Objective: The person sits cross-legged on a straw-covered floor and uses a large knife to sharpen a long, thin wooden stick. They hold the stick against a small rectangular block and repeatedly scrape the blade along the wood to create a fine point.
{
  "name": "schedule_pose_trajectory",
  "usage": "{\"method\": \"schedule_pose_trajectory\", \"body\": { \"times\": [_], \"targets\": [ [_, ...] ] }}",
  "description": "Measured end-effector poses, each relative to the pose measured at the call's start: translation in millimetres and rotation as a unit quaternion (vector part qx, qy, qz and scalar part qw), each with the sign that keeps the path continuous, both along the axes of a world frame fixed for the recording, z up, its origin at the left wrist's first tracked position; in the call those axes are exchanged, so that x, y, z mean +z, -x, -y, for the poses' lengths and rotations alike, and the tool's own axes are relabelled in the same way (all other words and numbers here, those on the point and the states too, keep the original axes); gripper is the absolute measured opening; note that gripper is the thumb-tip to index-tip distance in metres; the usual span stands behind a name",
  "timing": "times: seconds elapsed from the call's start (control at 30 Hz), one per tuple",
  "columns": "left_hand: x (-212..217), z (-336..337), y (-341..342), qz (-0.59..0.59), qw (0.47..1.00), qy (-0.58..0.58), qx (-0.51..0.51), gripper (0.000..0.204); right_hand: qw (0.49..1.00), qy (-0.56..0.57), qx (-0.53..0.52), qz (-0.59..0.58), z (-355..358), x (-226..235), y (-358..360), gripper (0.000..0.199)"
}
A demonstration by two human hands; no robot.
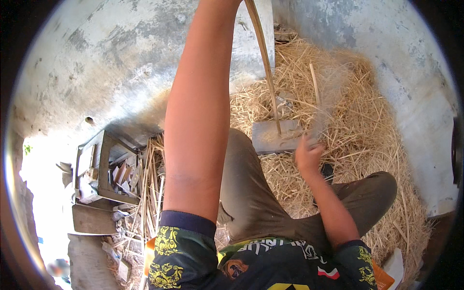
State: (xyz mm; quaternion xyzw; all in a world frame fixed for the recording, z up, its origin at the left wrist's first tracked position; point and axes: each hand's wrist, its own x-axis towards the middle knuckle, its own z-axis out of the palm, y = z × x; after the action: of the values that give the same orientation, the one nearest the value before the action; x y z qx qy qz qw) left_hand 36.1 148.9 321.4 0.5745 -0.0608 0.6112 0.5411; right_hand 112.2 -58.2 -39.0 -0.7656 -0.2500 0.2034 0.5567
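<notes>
A long, thin bamboo-like strip (264,53) stands at a slant, its lower end against a grey block (270,140) in front of my knees. My left arm reaches up to the strip's upper part, and the strip runs out of the picture beside my wrist. The top edge cuts off the fingers of my left hand (234,2). Just right of the block, my right hand (309,153) is closed. From it a pale, see-through smear (331,94) fans up to the right, too blurred by motion to name.
Straw-like shavings (377,140) cover the floor around my folded legs. Another pale strip (315,82) sticks up behind the block. To the left, a wooden frame (104,169) holds scraps, beside long strips (153,188). Stained walls (116,53) rise behind and at the right.
</notes>
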Motion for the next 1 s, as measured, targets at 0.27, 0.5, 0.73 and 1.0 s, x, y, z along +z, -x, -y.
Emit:
{"method": "schedule_pose_trajectory", "body": {
  "times": [0.27, 0.5, 0.73, 1.0],
  "targets": [
    [-2.9, -24.1, 13.7, 0.000, 1.000, -0.003, -0.007, 0.047, 0.995, 0.096, 0.022, 0.014, 14.5, 62.9, -14.8, 0.025],
    [-1.4, -24.3, 11.1, -0.003, 1.000, -0.016, -0.006, 0.049, 0.922, -0.380, 0.008, -0.068, -28.7, 136.0, 0.0, 0.035],
    [-2.6, -18.5, 17.5, 0.013, 1.000, 0.009, 0.002, 0.050, 0.945, 0.301, 0.124, 0.038, 12.3, -73.4, -23.2, 0.026],
    [-4.4, -43.1, 11.6, 0.007, 0.999, -0.028, -0.025, 0.050, 0.994, 0.000, 0.113, 0.000, 10.5, 133.1, -19.0, 0.032]
  ]
}}
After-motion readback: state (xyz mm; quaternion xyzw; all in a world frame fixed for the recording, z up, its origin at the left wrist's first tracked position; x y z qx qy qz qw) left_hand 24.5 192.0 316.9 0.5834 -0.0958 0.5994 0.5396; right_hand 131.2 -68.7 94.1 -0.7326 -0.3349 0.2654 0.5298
